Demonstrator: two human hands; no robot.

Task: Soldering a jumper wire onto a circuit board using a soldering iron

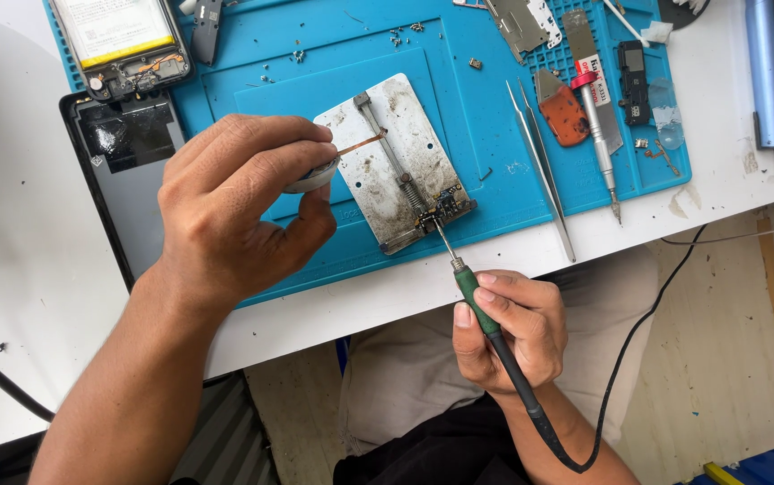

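My left hand grips a small round white spool over the blue mat; a copper braid strip runs from it across the metal holder plate. My right hand holds a green-handled soldering iron like a pen. Its tip touches a small circuit board clamped at the plate's lower right edge. The iron's black cable loops down past my lap.
The blue work mat lies on a white table, with tweezers, a screwdriver, an orange pick, metal shields and loose screws on it. An opened phone and a dark screen panel lie at upper left.
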